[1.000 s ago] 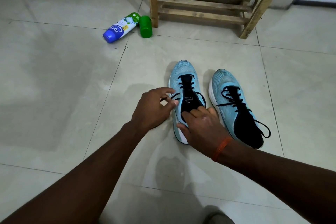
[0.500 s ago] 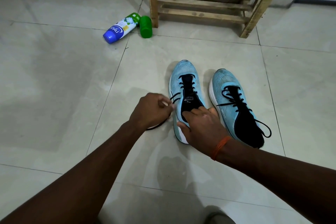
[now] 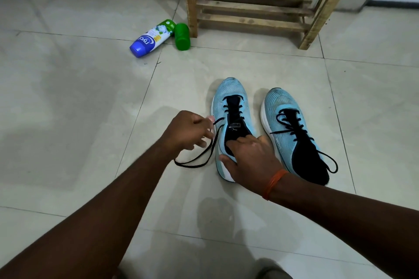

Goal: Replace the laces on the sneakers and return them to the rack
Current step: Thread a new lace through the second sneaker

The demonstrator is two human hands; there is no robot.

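The left forearm (image 3: 127,197) and the right forearm (image 3: 328,206) were bare along their whole visible length, from the lower corners up to the hands. The right hand (image 3: 251,158) had a thin orange band (image 3: 274,182) round its wrist, made of several thread-like strands lying close together. The left hand (image 3: 188,130) was bare as well. At the bottom edge showed a patch of greyish cloth (image 3: 274,270), too dim to identify.

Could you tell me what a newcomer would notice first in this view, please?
At the middle of the tiled floor, the left hand pinches a loose black lace running from one sneaker, light blue, while the right hand grips its heel end. The other sneaker stands just beside it, laced but untied. Behind them a wooden rack stands at the wall, with a blue-and-white bottle lying near its leg.
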